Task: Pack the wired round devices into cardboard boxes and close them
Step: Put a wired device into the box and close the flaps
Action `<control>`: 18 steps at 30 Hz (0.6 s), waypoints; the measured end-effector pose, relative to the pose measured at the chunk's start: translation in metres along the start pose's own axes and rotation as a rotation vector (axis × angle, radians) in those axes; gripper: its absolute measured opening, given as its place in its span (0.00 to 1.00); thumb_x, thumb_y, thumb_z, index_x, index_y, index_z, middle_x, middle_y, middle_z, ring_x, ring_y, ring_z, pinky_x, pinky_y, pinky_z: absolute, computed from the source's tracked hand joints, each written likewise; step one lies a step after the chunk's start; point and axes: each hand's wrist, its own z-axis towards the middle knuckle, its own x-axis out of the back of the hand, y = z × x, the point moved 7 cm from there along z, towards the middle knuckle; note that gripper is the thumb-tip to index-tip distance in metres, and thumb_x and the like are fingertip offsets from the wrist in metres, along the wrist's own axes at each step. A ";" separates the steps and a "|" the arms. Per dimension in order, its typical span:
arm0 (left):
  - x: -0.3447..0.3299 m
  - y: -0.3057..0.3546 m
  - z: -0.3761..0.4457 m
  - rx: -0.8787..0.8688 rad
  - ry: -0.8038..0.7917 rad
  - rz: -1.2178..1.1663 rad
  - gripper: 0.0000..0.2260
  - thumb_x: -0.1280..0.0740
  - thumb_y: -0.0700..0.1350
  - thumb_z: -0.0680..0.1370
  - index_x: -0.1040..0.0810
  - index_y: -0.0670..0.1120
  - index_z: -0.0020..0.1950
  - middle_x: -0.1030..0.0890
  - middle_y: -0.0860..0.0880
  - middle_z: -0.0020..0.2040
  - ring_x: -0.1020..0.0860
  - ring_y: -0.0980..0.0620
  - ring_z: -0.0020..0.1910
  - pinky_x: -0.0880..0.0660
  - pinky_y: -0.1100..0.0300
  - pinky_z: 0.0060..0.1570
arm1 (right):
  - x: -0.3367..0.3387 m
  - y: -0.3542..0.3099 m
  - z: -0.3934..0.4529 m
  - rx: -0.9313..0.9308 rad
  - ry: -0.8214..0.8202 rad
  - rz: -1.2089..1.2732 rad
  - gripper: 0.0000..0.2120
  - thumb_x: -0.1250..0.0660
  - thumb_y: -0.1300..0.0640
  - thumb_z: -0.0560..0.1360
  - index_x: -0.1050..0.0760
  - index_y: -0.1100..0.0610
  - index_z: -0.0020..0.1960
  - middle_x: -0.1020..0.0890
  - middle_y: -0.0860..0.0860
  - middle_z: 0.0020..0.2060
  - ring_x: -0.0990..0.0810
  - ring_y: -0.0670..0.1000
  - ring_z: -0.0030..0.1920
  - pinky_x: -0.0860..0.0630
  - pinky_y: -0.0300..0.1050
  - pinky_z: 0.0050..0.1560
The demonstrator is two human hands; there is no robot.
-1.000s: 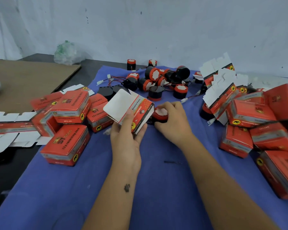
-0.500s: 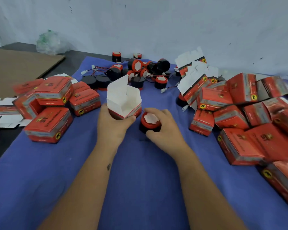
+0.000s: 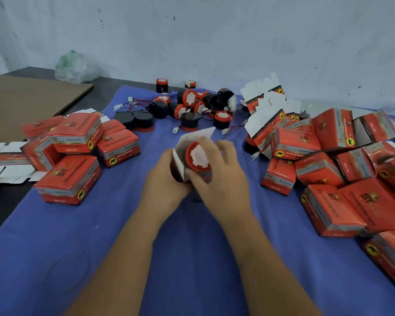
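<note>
My left hand [image 3: 163, 179] grips an open red cardboard box [image 3: 180, 165] above the blue cloth, its white flaps [image 3: 197, 135] raised. My right hand [image 3: 219, 172] holds a round red-and-black device [image 3: 197, 156] with a white face, sitting in the mouth of that box. The box's lower part is hidden by my fingers. A heap of several loose wired round devices [image 3: 187, 106] lies at the back of the cloth.
Closed red boxes [image 3: 69, 179] are stacked at the left and many more red boxes [image 3: 328, 169] pile up at the right. Unfolded flat boxes [image 3: 265, 103] lean at the back right, others [image 3: 2, 156] lie far left. Brown cardboard sheet [image 3: 21, 103] and a plastic bag [image 3: 75, 67] sit back left.
My right hand lifted the round device off the cloth and brought it into the open box. My left hand turned the box's opening toward the device.
</note>
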 end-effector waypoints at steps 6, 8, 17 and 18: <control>0.000 -0.005 0.004 0.031 -0.026 0.046 0.19 0.27 0.39 0.71 0.28 0.55 0.56 0.19 0.55 0.47 0.21 0.55 0.48 0.21 0.55 0.46 | -0.010 -0.002 -0.004 0.043 -0.142 0.024 0.23 0.32 0.56 0.73 0.27 0.53 0.68 0.27 0.50 0.66 0.26 0.51 0.61 0.21 0.49 0.52; 0.001 -0.007 0.005 0.040 -0.026 0.041 0.20 0.26 0.39 0.71 0.29 0.55 0.57 0.20 0.58 0.47 0.21 0.55 0.49 0.22 0.54 0.49 | -0.010 -0.003 -0.004 0.055 -0.129 -0.044 0.21 0.30 0.55 0.72 0.24 0.55 0.64 0.21 0.50 0.60 0.23 0.54 0.56 0.25 0.49 0.56; 0.001 -0.007 0.004 0.035 0.000 0.014 0.23 0.26 0.43 0.71 0.31 0.59 0.60 0.23 0.64 0.47 0.23 0.62 0.48 0.26 0.62 0.45 | -0.015 0.002 -0.006 0.051 -0.123 -0.248 0.13 0.35 0.49 0.76 0.18 0.53 0.56 0.15 0.46 0.43 0.24 0.52 0.50 0.42 0.47 0.60; 0.001 -0.007 0.003 0.036 -0.004 0.001 0.23 0.26 0.42 0.72 0.31 0.60 0.59 0.23 0.65 0.46 0.23 0.64 0.46 0.27 0.65 0.43 | -0.018 0.002 -0.006 0.057 -0.148 -0.245 0.14 0.37 0.49 0.77 0.18 0.52 0.57 0.15 0.45 0.47 0.25 0.51 0.52 0.43 0.47 0.61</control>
